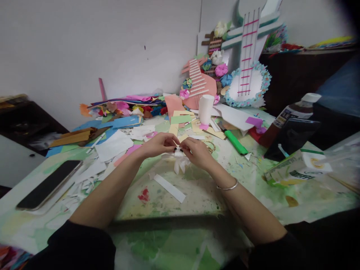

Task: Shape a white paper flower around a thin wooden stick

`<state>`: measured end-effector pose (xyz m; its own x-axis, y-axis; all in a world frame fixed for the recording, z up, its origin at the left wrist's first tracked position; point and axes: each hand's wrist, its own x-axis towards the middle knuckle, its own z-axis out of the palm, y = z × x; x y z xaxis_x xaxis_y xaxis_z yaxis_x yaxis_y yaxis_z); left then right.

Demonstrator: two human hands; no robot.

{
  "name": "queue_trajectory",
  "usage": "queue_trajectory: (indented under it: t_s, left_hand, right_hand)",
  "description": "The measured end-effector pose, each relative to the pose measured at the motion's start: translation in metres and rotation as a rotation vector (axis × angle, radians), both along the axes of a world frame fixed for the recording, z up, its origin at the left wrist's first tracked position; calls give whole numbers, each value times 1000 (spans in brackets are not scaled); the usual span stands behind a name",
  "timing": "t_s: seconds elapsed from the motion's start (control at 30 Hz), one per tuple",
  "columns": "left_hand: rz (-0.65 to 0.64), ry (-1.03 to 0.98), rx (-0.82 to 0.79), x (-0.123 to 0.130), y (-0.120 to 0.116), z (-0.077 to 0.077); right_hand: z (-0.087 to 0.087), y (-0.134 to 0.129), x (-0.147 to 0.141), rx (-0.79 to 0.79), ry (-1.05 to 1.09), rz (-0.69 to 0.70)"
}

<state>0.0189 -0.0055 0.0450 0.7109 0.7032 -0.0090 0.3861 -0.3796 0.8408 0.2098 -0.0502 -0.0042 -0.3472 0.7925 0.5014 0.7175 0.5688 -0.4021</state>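
You are partway through the work, as far as can be judged: the white petalled piece [182, 165] sits between your two hands, just above the near part of the table [247, 176], with several petal-like ends fanning down toward you from a bunched top. The fingers of your left hand [161, 144] and right hand [197, 152] close in a pinch on that bunched top, their tips almost meeting. The petals look already shaped and gathered, so that much seems done; the gathering at the top seems to be the part in hand, and whether it is secured you cannot tell, because your fingers cover it. A white strip [170, 188] lies loose on the table, nearer to you than the piece and apart from it, so it is not yet used. The scissors [209, 146] lie just beyond your right hand, and the green cutter [236, 141] rests farther to the right; neither is held. Cut white scraps [114, 144] lie to your left. At the back, the blue-edged guitar shape [247, 88] and the pink guitar shape [201, 88] stand upright with strings or bars in place, looking largely complete, while your white piece is apart from both.
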Motion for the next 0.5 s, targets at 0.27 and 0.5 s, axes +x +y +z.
queue_trajectory:
  t_s: [0.27, 0.5]
  left_hand:
    - [66, -57, 23, 3, 2, -6]
    - [121, -40, 82, 3, 4, -12]
  right_hand:
    - [-8, 11, 2, 40, 47, 44]
    - [-7, 12, 3, 55, -29, 60]
